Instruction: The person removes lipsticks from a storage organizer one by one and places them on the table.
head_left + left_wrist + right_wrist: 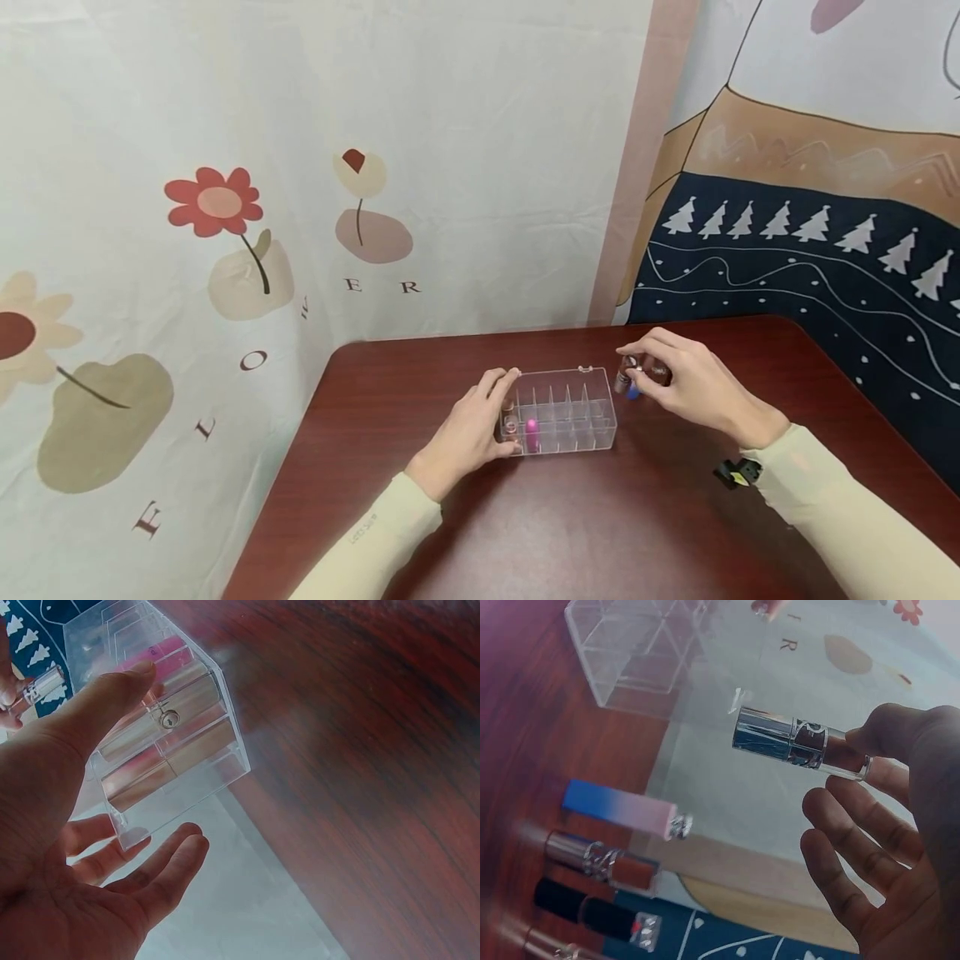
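Note:
My left hand (465, 429) holds the left end of a clear compartment box (577, 435), thumb at the front and fingers behind. In the left wrist view the thumb overlaps the box wall, with the other fingers spread around its end. A bright pink lipstick (532, 435) stands in a front compartment, beside several tubes (166, 742) at the left end. Right of the box, my right hand (693, 379) pinches a lip gloss tube (780, 741) between thumb and index finger. This tube has a shiny silver cap and a clear end; its remaining fingers are loosely bent below.
Near my right hand stand a blue-and-pink lipstick (619, 808), a silver-capped lip gloss (604, 862), a black tube (596, 915) and another tube (555, 949) partly out of frame. The brown table (585, 533) meets printed curtains (480, 208) behind.

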Tool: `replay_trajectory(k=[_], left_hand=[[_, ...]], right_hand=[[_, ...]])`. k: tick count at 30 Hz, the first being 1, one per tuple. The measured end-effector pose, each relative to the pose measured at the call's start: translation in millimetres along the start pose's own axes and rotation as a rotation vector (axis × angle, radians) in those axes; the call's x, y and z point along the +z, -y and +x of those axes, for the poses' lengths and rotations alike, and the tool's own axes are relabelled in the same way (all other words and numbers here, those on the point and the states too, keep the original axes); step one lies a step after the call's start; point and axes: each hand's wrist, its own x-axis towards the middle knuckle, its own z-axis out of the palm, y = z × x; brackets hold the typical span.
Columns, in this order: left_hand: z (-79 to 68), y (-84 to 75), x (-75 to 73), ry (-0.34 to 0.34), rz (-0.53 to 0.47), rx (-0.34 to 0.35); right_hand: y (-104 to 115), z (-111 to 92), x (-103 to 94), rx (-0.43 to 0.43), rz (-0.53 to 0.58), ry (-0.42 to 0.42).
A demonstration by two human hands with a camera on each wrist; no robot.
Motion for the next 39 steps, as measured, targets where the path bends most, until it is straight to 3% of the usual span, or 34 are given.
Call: replay_trajectory(k=[18,39], left_hand=[[-1.4,-1.0,1.1,0.020,0.007,-0.009],[1.3,-0.8,-1.4,0.014,-0.006,-0.013]], right_hand=[[-29.3,-36.2,14.9,0.109,-0.024,0.086],[-36.0,-43.6,27.0,0.159,-0.031,0.138]])
